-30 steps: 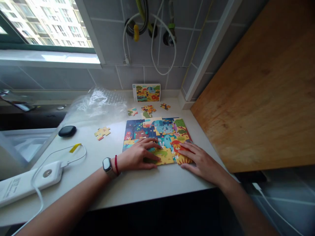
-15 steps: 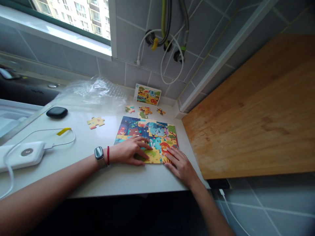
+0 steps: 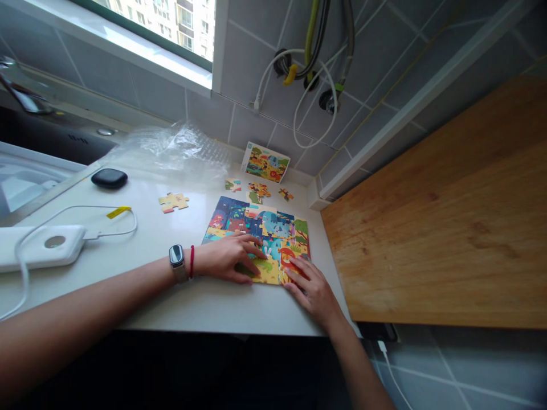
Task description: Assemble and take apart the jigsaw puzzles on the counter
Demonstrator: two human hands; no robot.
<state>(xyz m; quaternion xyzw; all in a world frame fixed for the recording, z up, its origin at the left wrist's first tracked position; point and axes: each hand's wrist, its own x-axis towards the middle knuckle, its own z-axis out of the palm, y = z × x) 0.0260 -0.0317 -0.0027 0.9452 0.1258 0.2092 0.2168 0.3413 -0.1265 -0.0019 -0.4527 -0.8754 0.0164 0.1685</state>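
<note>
A left hand (image 3: 231, 257), fingers spread, and a right hand (image 3: 314, 289), fingers slightly parted, rest on the near part of a multicoloured, rectangular cardboard animal jigsaw (image 3: 276, 242) extending beyond them across a smooth white worktop (image 3: 213, 308).

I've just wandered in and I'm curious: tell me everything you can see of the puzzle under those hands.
The puzzle lies flat on the white counter: colourful, cardboard-looking interlocking pieces, dark blue at the far left, with a blue elephant, a white rabbit and a red-orange lion at the near right. The left hand touches its near middle, the right hand the lion; both hide parts of it.
</note>
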